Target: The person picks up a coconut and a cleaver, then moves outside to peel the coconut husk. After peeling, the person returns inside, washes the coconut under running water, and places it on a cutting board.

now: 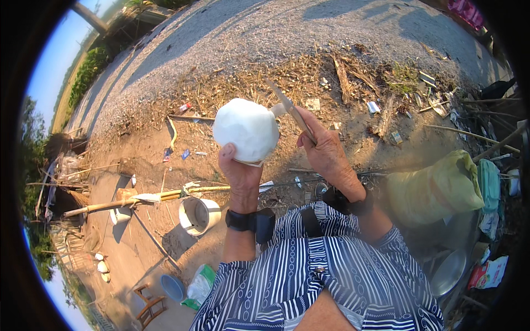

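A large round white object, apparently a peeled gourd [246, 129], rests in my left hand [242, 169], with the thumb pressed against its near side. Its surface has flat cut facets, and a strip of darker skin shows at the lower edge. My right hand [325, 145] grips a knife [296, 116] by its handle. The blade points up and away from me, just right of the gourd. Between gourd and blade is a pale stub; whether it is a neck or a peeling, I cannot tell.
A bamboo pole [165, 195] runs across on the left, near a white bucket [199, 215]. Beyond are a blue basin [172, 287] and a small wooden chair [150, 308]. At right stands a yellow sack [434, 188] beside a metal basin [449, 272]. Plant scraps [285, 78] litter the ground ahead.
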Motion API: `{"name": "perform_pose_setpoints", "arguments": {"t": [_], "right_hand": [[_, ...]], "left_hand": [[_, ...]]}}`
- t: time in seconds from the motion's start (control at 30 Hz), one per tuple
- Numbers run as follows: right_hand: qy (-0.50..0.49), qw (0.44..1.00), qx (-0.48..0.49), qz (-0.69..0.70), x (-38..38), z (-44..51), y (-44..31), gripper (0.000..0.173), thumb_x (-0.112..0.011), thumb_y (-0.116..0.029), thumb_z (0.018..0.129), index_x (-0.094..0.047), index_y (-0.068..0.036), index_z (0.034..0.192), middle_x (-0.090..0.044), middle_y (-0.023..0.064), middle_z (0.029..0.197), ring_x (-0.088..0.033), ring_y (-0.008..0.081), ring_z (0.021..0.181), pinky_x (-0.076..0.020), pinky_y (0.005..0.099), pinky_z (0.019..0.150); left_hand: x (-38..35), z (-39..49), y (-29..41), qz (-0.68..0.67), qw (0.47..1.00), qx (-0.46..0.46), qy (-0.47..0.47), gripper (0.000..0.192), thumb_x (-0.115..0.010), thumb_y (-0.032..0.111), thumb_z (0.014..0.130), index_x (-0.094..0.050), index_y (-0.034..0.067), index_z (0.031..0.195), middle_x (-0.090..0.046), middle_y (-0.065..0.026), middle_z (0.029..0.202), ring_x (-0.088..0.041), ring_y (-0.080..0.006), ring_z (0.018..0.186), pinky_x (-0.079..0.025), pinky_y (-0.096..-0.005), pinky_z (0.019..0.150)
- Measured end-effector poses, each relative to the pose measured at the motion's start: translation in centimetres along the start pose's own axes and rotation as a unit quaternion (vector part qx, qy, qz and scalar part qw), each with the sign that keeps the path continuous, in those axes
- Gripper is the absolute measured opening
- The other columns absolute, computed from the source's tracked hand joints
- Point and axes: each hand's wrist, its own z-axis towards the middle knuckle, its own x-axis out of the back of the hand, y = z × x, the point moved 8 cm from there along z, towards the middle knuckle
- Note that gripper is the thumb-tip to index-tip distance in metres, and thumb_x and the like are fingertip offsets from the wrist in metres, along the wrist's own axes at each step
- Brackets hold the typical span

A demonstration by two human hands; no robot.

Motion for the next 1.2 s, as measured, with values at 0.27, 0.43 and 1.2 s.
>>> {"name": "perform_pose_setpoints", "arguments": {"t": [0.27, 0.43, 1.2], "right_hand": [[-0.016, 0.999, -0.047, -0.017, 0.7, 2.1, 1.3, 0.052, -0.049, 0.003, 0.082, -0.049, -0.016, 0.131, -0.062, 0.0107, 0.073, -0.062, 0.0185, 0.066, -0.0494, 0.0346, 0.061], [0.042, 0.981, 0.152, -0.108, 1.2, 0.5, -4.4, 0.056, -0.054, 0.003, 0.079, -0.047, -0.017, 0.131, -0.064, 0.0164, 0.078, -0.065, 0.0272, 0.069, -0.0498, 0.0386, 0.06], [0.002, 0.948, 0.199, -0.249, -1.0, -2.8, -6.2, 0.058, -0.055, 0.004, 0.081, -0.039, -0.005, 0.136, -0.059, 0.0196, 0.092, -0.063, 0.0342, 0.075, -0.0522, 0.0421, 0.064]], "left_hand": [[-0.1, -0.7, -1.9, -0.094, 0.99, 0.09, -0.051, 0.09, -0.071, 0.035, 0.07, -0.025, 0.013, 0.143, -0.033, -0.0213, 0.142, -0.031, -0.0441, 0.131, -0.028, -0.0739, 0.098], [-1.4, -1.4, -2.1, -0.215, 0.958, 0.144, -0.126, 0.096, -0.073, 0.05, 0.071, -0.022, 0.014, 0.144, -0.028, -0.0258, 0.143, -0.026, -0.0535, 0.13, -0.036, -0.0735, 0.091], [3.0, 0.3, -2.6, -0.169, 0.983, 0.059, 0.049, 0.063, -0.041, 0.055, 0.09, -0.04, 0.011, 0.135, -0.049, -0.0123, 0.131, -0.051, -0.0318, 0.116, -0.045, -0.0477, 0.096]]}}
